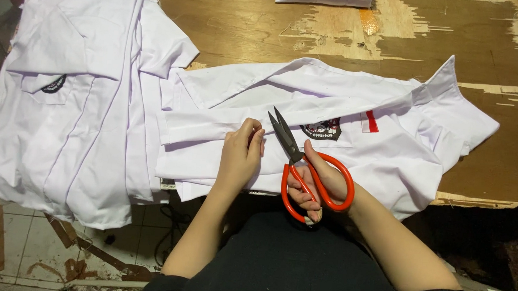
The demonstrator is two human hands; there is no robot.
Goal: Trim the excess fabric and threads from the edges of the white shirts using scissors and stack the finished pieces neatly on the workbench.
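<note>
Worn wooden table (pixel 247 27), veneer peeling in pale patches; tiled floor (pixel 23 251) below left. White shirt (pixel 388 152) lies spread at the table's near edge. Left hand (pixel 241 153) pinches its folded placket. Right hand (pixel 322 187) grips red-handled scissors (pixel 305 171), blades slightly parted, over the shirt. Stacked white shirts (pixel 72 100) drape left.

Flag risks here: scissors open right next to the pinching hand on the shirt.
1. The open scissors in the right hand point toward the left hand; its fingers could get nicked.
2. The shirt is folded in layers, so a cut may catch extra cloth.
</note>
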